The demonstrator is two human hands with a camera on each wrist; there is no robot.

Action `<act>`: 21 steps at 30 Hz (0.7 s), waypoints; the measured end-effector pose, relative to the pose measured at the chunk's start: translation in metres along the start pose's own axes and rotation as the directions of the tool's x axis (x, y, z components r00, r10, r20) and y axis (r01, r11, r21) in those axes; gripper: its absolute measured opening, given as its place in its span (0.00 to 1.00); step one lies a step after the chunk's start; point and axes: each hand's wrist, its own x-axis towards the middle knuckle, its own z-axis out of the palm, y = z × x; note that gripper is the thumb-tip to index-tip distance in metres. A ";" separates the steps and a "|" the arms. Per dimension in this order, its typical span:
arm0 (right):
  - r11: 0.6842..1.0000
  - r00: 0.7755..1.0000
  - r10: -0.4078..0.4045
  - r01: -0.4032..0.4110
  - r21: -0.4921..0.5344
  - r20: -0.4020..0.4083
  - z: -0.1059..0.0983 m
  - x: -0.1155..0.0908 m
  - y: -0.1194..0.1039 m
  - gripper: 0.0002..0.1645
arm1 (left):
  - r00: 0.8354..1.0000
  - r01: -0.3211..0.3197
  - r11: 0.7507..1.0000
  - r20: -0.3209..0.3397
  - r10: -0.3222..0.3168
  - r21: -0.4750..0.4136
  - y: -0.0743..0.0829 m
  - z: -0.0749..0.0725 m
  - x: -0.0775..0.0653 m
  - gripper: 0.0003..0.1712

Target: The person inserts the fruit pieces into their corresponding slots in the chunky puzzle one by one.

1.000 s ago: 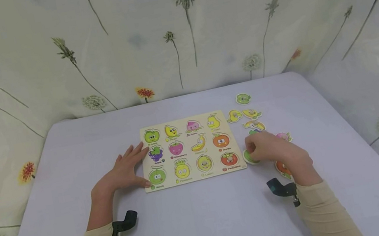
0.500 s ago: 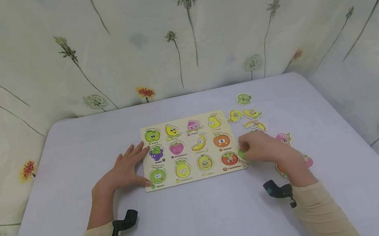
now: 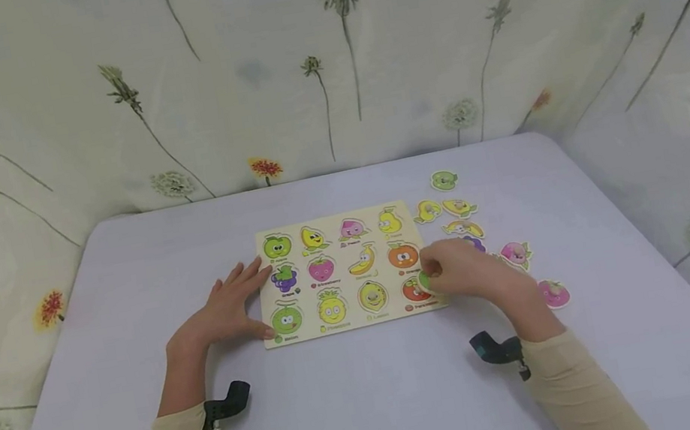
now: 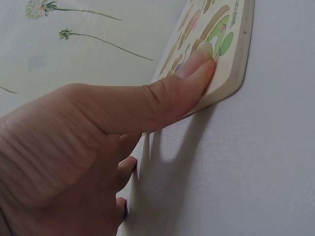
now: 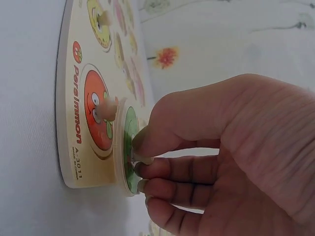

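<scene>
I see the left hand (image 3: 224,313) at the left edge of the board (image 3: 341,261), fingers spread apart, thumb resting on the near corner by the melon (image 3: 286,320). Over the board's right edge, just beside the persimmon (image 5: 96,133), the green piece (image 5: 129,129) is pinched between the fingers and thumb of the right hand (image 3: 464,271); I can't tell whether it touches the board. Farther right of the board, the peach (image 3: 515,255) and strawberry (image 3: 555,294) lie on the counter (image 3: 350,412).

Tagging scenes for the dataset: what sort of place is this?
Probably a staged tabletop recording setup: dandelion-print backdrop behind a pale table, fruit peg puzzle board, black wrist cameras.
</scene>
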 end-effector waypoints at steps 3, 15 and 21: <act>1.000 1.000 -0.002 0.002 0.016 0.004 0.002 0.001 -0.002 0.04 | 1.000 0.002 1.000 0.003 -0.002 0.002 -0.001 0.001 0.000 0.67; 0.999 0.999 -0.042 0.042 -0.003 -0.003 0.006 0.006 -0.015 0.04 | 1.000 0.016 1.000 -0.002 -0.016 0.007 -0.002 0.000 -0.002 0.67; 0.997 0.997 -0.072 0.072 0.004 0.010 0.009 0.010 -0.018 0.06 | 1.000 0.016 1.000 -0.003 -0.016 0.013 0.000 -0.001 -0.001 0.67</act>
